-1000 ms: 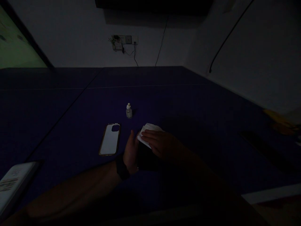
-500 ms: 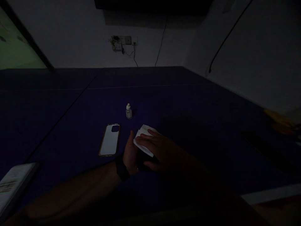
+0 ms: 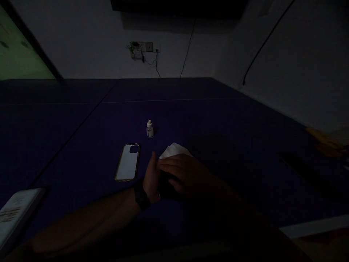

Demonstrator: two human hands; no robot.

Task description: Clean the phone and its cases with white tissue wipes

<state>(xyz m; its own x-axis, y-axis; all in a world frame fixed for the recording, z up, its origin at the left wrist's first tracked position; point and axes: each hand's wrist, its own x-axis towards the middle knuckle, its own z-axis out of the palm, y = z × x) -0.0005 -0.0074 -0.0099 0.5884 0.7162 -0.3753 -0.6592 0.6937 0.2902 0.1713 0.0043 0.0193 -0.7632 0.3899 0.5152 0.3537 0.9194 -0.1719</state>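
Observation:
My left hand [image 3: 152,180], with a black watch on its wrist, grips the edge of a dark, phone-like flat object [image 3: 167,183], its thumb pointing up. Most of that object is lost in shadow. Over its far part, my right hand [image 3: 182,171] presses a folded white tissue [image 3: 174,148] with fingers laid across it; only the tissue's far edge shows. Left of my hands lies a clear phone case [image 3: 127,162] with a gold rim and a camera cutout. A small dropper bottle [image 3: 149,130] with a white cap stands upright beyond them.
A white box [image 3: 16,209] sits at the lower left of the dark blue tabletop [image 3: 174,112]. At the right are a dark flat strip [image 3: 305,174] and a yellow item [image 3: 323,140]. Sockets with cables [image 3: 143,49] are on the far wall. The room is dim.
My right hand has shifted slightly with the tissue, which moved up and to the right and is now more covered by the fingers. My left hand has stayed in place.

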